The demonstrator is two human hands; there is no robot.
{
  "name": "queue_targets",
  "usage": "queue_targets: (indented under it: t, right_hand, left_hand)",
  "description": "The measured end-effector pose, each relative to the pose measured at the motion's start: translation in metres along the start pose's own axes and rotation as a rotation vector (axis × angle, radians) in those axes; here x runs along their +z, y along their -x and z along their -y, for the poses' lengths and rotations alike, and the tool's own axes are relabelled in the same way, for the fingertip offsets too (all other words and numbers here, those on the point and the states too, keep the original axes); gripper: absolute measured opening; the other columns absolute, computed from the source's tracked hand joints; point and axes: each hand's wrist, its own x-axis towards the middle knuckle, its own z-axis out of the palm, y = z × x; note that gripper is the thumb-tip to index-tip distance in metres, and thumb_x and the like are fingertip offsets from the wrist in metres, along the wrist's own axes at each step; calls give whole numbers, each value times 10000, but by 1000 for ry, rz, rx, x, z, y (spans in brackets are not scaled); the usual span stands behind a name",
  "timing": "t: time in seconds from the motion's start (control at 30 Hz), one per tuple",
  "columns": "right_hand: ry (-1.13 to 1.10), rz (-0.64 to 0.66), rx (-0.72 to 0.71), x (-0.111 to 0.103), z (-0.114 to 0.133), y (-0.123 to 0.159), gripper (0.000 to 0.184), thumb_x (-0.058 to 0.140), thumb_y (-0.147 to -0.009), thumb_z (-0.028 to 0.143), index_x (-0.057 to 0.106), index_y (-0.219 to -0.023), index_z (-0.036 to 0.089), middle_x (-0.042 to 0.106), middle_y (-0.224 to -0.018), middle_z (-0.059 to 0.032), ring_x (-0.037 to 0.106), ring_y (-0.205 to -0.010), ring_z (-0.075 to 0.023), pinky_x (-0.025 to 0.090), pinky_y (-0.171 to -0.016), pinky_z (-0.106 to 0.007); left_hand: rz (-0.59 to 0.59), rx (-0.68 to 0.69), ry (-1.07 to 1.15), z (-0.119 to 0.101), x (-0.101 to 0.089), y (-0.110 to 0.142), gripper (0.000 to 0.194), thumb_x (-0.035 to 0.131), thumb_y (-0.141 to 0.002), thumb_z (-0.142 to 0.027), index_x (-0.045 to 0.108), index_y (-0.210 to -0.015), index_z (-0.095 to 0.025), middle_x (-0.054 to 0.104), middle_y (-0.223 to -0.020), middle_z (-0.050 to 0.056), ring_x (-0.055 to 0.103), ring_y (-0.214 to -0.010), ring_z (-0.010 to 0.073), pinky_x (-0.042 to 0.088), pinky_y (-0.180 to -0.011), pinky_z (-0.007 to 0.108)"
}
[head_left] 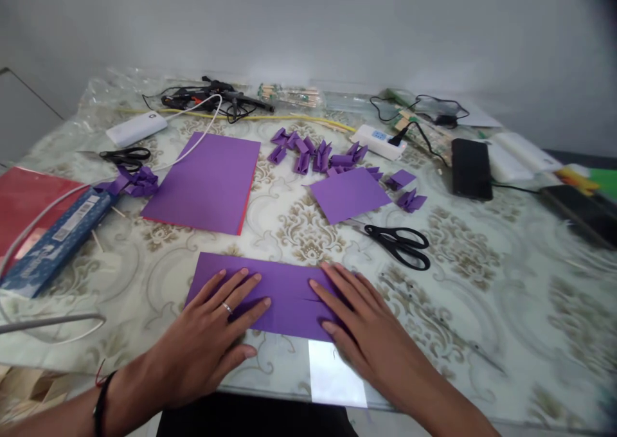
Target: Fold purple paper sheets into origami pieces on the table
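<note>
A long strip of purple paper (289, 286) lies on the table right in front of me, with a crease or slit running along part of its middle. Spread flat over its left part is my left hand (212, 334), fingers apart, a ring on one finger. My right hand (364, 324) presses its fingers on the strip's right end, also spread out. Just beyond, black-handled scissors (400, 241) touch a smaller purple sheet (349, 194). Farther left rests a larger purple sheet (207, 183) with red showing beneath it. Several folded purple paper pieces (321, 154) are grouped behind.
At left are a blue box (58, 244), a red packet (29, 199), a second pair of scissors (128, 157) and a white power bank (137, 127) with a cable. A power strip (380, 142) and a phone (471, 169) stand at right. A glue gun (216, 96) lies at the back.
</note>
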Motion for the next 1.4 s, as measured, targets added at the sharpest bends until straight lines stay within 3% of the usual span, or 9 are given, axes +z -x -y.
queue_targets:
  t: [0.17, 0.43, 0.63, 0.77, 0.9, 0.97, 1.1, 1.27, 1.4]
  right_hand:
    - [-114, 13, 207, -18, -15, -10, 470, 641, -1057, 336, 618, -1526, 306, 600, -1591, -112, 562, -1463, -350, 488, -1209, -608]
    - [-255, 197, 328, -46, -23, -47, 620, 928, -786, 292, 698, -1359, 238, 723, -1285, -123, 664, -1252, -376, 555, -1087, -571]
    - [-536, 284, 448, -67, -24, -42, 497, 728, -951, 559, 680, -1373, 301, 727, -1329, -99, 713, -1147, -305, 579, -953, -444]
    - [-610, 221, 559, -60, -26, -43, 298, 757, -900, 433, 752, -1152, 273, 765, -937, -37, 701, -829, -253, 516, -739, -362]
    - [-705, 161, 526, -54, -24, -47, 127, 737, -894, 373, 732, -908, 247, 763, -856, -7, 678, -785, -215, 491, -692, -319]
    - [-758, 126, 501, -58, -20, -51, 140, 741, -900, 377, 729, -865, 242, 761, -838, 0, 675, -767, -204, 501, -675, -307]
    - [-809, 37, 464, -76, -11, -61, 150, 770, -907, 391, 756, -886, 243, 765, -850, -6, 691, -759, -200, 521, -644, -294]
    - [-1069, -246, 466, -90, -18, -70, 438, 854, -893, 540, 741, -1234, 289, 788, -1018, -42, 744, -929, -231, 594, -802, -343]
    - [-1316, -346, 424, -85, -19, -81, 691, 884, -734, 786, 751, -1155, 254, 762, -925, -52, 717, -822, -230, 613, -724, -365]
  left_hand:
    - [5, 39, 19, -2, 3, -35, 240, 559, -1051, -202, 719, -1212, -123, 629, -1542, 241, 551, -1503, 400, 384, -1282, 619]
    - [63, 196, 6, 6, 7, -47, 709, 506, -974, -68, 389, -1668, -160, 499, -1708, 183, 461, -1598, 372, 402, -1270, 583]
    - [70, 209, 46, 11, 7, -41, 600, 513, -1017, -115, 480, -1614, -162, 504, -1709, 161, 440, -1609, 373, 366, -1298, 583]
    - [102, 199, 85, 7, 6, -46, 564, 566, -996, -122, 537, -1560, -130, 495, -1705, 197, 414, -1617, 407, 341, -1311, 635]
    - [85, 94, 276, 2, -3, -66, 326, 610, -1013, -150, 673, -1332, -124, 458, -1703, 267, 359, -1644, 421, 302, -1328, 659]
    - [65, -63, 526, 1, -11, -81, 239, 666, -1001, -198, 695, -1237, -179, 524, -1666, 217, 487, -1570, 402, 384, -1294, 614]
    - [0, -229, 691, 9, -29, -111, 486, 716, -951, -228, 605, -1423, -250, 798, -1245, 109, 784, -1099, 346, 625, -964, 492]
    - [-179, -313, 960, 30, -57, -129, 216, 746, -961, -314, 717, -1161, -238, 824, -1028, 31, 792, -984, 259, 611, -891, 357]
    - [-349, -383, 1174, 41, -75, -131, 244, 763, -973, -422, 654, -1060, -221, 809, -977, 19, 787, -843, 195, 600, -716, 265]
